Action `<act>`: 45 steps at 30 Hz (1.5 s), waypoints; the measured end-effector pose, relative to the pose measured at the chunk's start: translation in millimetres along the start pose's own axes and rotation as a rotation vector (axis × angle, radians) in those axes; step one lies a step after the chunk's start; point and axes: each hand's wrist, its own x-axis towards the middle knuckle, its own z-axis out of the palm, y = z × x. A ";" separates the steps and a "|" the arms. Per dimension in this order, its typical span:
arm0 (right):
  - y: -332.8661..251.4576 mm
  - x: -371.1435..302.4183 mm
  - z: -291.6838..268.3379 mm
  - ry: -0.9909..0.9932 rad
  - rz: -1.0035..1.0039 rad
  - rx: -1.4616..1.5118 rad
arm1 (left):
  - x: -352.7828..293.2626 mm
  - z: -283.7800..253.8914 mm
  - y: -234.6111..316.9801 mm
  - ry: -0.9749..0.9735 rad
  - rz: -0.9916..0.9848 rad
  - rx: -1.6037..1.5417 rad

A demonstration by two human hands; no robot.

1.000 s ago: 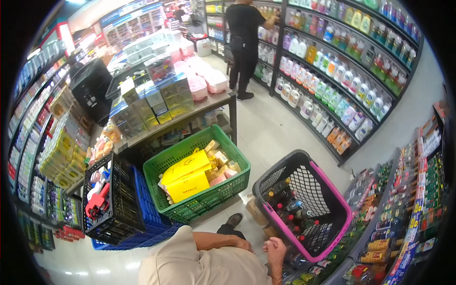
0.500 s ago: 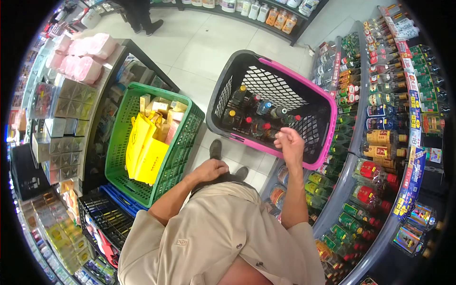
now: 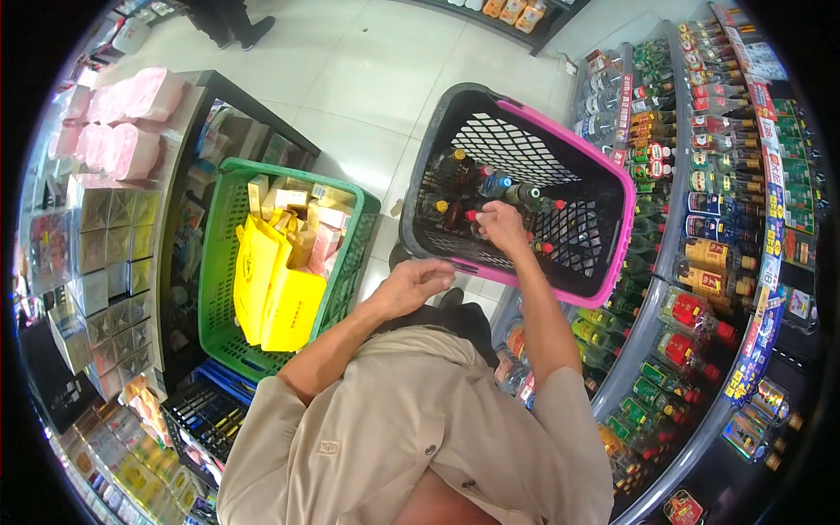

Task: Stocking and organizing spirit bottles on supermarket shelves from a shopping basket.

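Over the black basket with a pink rim [image 3: 623, 227], my right hand [image 3: 503, 226] is closed, its fingers curled down among the bottles. Whatever the fingertips hold is hidden under the hand. A red-capped bottle [image 3: 472, 215] stands just left of it, and another red-capped bottle [image 3: 543, 248] is to the right of my wrist. More dark bottles [image 3: 454, 168] are gathered in the basket's left half, with blue, yellow and red caps. My left hand [image 3: 415, 285] hovers empty by the basket's near edge, fingers stretched out and slightly bent.
Left of me, a green crate [image 3: 210, 306] holds small boxes [image 3: 302, 197] and a yellow bag [image 3: 271, 289]. Shelves of bottles [image 3: 691, 315] curve along my right. A display stand with pink packs [image 3: 131, 149] is on the left. Another person's legs [image 3: 232, 22] show at the far left.
My right hand has moved left and down into the basket among the bottles. My left hand has come forward and right, toward the basket's edge. The view has shifted slightly.
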 end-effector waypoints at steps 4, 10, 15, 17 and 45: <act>1.6 31.1 11.2 -0.052 0.106 -0.229 | 32.5 9.4 -5.5 0.171 0.051 -0.253; 9.6 49.5 21.3 -0.088 0.146 -0.287 | 86.5 20.9 -28.4 0.458 -0.054 -0.489; 16.1 59.4 31.9 -0.143 0.125 -0.257 | 124.2 20.8 -51.6 0.544 -0.110 -0.573; 18.9 61.8 36.3 -0.174 0.079 -0.285 | 141.3 25.8 -58.3 0.690 -0.117 -0.603; 30.8 158.8 53.3 0.200 -0.150 -0.217 | 291.5 -13.1 -108.4 0.925 -0.292 -0.373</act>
